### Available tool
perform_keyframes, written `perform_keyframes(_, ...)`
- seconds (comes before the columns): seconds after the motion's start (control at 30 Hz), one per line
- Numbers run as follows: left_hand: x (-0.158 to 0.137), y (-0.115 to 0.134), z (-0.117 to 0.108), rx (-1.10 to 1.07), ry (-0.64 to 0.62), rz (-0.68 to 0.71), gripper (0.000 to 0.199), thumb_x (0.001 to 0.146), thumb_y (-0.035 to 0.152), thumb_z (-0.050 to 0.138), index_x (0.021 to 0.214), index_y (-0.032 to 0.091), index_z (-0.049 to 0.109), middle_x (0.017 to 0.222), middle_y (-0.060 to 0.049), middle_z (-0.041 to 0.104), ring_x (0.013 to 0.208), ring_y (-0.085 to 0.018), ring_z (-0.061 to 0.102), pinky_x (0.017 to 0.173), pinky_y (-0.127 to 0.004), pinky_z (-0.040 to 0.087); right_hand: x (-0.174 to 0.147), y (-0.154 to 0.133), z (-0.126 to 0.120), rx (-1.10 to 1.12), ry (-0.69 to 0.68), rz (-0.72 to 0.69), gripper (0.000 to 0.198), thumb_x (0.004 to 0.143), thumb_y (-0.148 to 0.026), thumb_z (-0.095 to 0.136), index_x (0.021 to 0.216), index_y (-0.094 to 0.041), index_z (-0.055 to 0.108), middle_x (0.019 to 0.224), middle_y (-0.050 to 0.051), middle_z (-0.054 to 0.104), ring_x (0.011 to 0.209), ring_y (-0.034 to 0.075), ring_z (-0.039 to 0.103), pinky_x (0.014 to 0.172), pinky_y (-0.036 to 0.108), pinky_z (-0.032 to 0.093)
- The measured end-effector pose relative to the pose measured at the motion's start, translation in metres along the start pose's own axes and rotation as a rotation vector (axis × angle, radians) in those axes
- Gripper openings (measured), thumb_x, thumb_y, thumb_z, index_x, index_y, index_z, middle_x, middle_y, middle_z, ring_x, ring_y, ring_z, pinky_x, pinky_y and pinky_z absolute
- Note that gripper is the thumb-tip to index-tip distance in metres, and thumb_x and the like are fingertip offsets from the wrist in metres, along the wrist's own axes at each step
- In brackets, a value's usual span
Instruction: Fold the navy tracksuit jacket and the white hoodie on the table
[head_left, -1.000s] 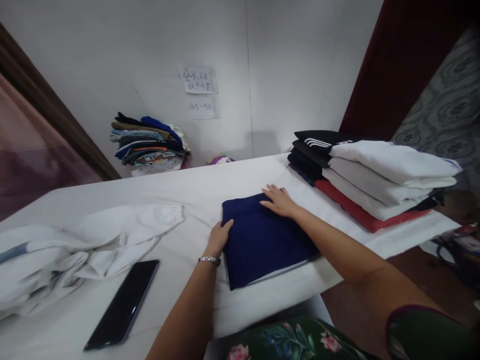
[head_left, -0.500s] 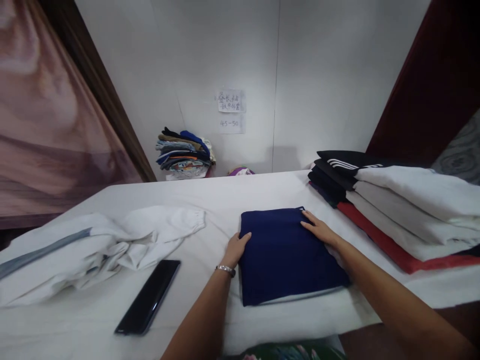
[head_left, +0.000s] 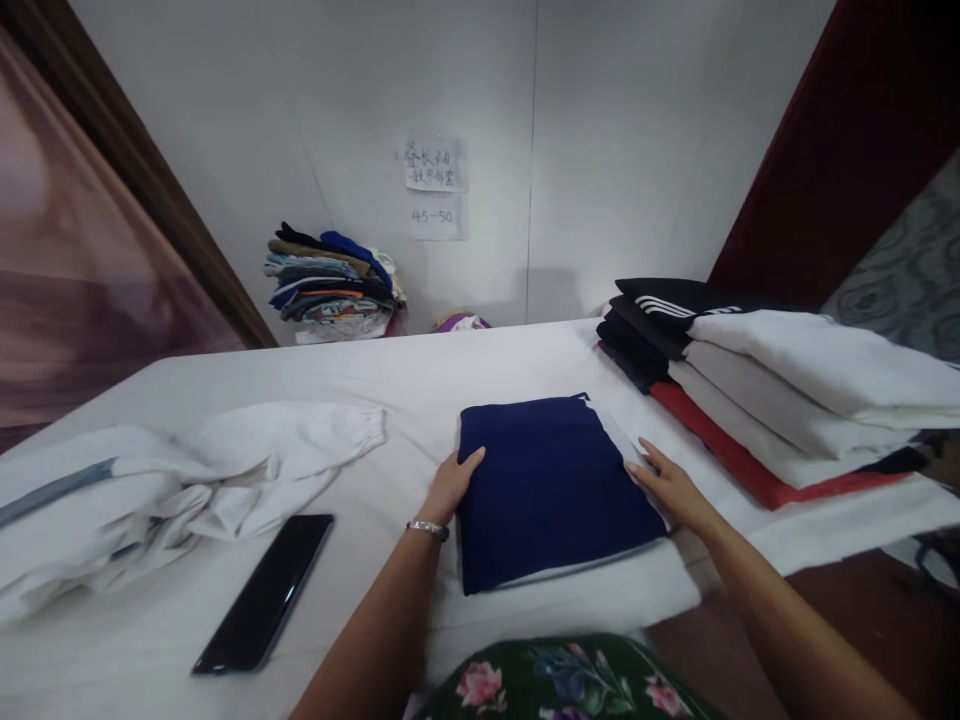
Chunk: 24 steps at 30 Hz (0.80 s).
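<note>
A navy blue folded garment lies on the white-covered table in front of me, with a paler layer showing along its lower edge and at its upper right. My left hand grips the left edge, thumb on top and the other fingers mostly hidden. At the right edge is my right hand, its fingers apart and a fingertip touching the cloth. Left of the garment lies a black phone. Beyond that, a crumpled white garment with a grey-blue stripe spreads out.
A stack of folded clothes in white, grey, red and black stands at the right. Another clothes pile sits by the wall behind the table's far edge. Handwritten paper notes hang on the wall. A curtain borders the left.
My right hand has slid off the garment's top to its right edge, uncovering a pale strip there. My left hand stays at the left edge. The camera view has shifted slightly.
</note>
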<state>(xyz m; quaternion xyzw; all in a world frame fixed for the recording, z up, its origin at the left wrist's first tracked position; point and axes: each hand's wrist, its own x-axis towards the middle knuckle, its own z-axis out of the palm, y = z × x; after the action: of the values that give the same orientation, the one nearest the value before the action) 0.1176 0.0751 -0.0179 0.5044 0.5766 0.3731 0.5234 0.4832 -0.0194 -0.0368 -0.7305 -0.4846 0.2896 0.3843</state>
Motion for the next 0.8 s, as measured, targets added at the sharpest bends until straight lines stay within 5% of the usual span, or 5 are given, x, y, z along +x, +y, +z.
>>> perform_keyframes(0.23, -0.003, -0.002, 0.005, -0.122, 0.006, 0.019, 0.043, 0.073, 0.046, 0.071, 0.103, 0.016, 0.068, 0.097, -0.010, 0.074, 0.087, -0.024, 0.069, 0.079, -0.034, 0.055, 0.015, -0.016, 0.001, 0.025, -0.072, -0.066, 0.087, 0.068, -0.050, 0.073, 0.142, -0.018, 0.042, 0.144, 0.012, 0.046, 0.131, 0.028, 0.044, 0.110, 0.041, 0.035)
perform_keyframes(0.47, -0.007, 0.035, -0.006, -0.230, 0.119, 0.100, 0.041, 0.064, 0.037, 0.077, 0.097, 0.014, 0.069, 0.088, -0.007, 0.073, 0.076, -0.020, 0.068, 0.073, -0.032, 0.054, 0.026, -0.053, 0.004, 0.186, 0.054, -0.255, 0.073, 0.065, -0.043, 0.076, 0.131, -0.020, 0.056, 0.134, 0.009, 0.056, 0.128, 0.028, 0.047, 0.111, 0.043, 0.033)
perform_keyframes(0.63, 0.020, 0.058, -0.033, -0.270, 0.172, 0.126, 0.043, 0.064, 0.036, 0.077, 0.098, 0.011, 0.068, 0.087, -0.009, 0.073, 0.074, -0.020, 0.068, 0.073, -0.034, 0.055, 0.064, -0.082, 0.020, 0.281, 0.076, -0.384, 0.075, 0.066, -0.046, 0.074, 0.133, -0.017, 0.053, 0.135, 0.011, 0.055, 0.126, 0.028, 0.049, 0.108, 0.043, 0.036)
perform_keyframes(0.8, 0.052, 0.045, -0.042, -0.094, 0.242, -0.014, 0.041, 0.069, 0.033, 0.074, 0.100, 0.008, 0.066, 0.088, -0.013, 0.073, 0.082, -0.023, 0.069, 0.077, -0.035, 0.055, 0.099, -0.075, 0.057, 0.139, 0.066, -0.350, 0.070, 0.069, -0.044, 0.070, 0.131, -0.015, 0.055, 0.131, 0.012, 0.058, 0.122, 0.029, 0.052, 0.105, 0.043, 0.039)
